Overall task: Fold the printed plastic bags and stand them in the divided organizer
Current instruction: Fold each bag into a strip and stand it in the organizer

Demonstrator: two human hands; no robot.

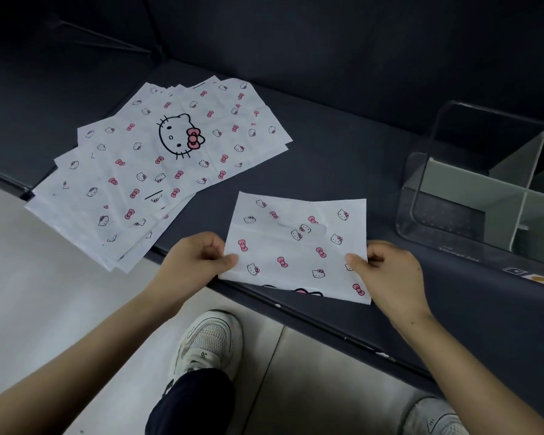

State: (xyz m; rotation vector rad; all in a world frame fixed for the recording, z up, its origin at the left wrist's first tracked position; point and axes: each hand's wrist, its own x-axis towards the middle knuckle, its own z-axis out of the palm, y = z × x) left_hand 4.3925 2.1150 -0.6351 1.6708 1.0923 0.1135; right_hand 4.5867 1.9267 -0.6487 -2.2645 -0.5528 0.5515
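Bag (299, 246), one, between two hands (198, 259) (387, 266)

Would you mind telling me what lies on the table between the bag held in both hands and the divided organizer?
In the head view, nothing does: only bare dark tabletop separates the folded bag from the clear organizer.

Dim, soft light — warped edges

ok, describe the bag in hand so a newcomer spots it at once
Start at the dark bench: a fanned stack lies at its left, a clear organizer at its right. Between them, at the near edge, the left hand and right hand pinch the bag. It alone is folded small.
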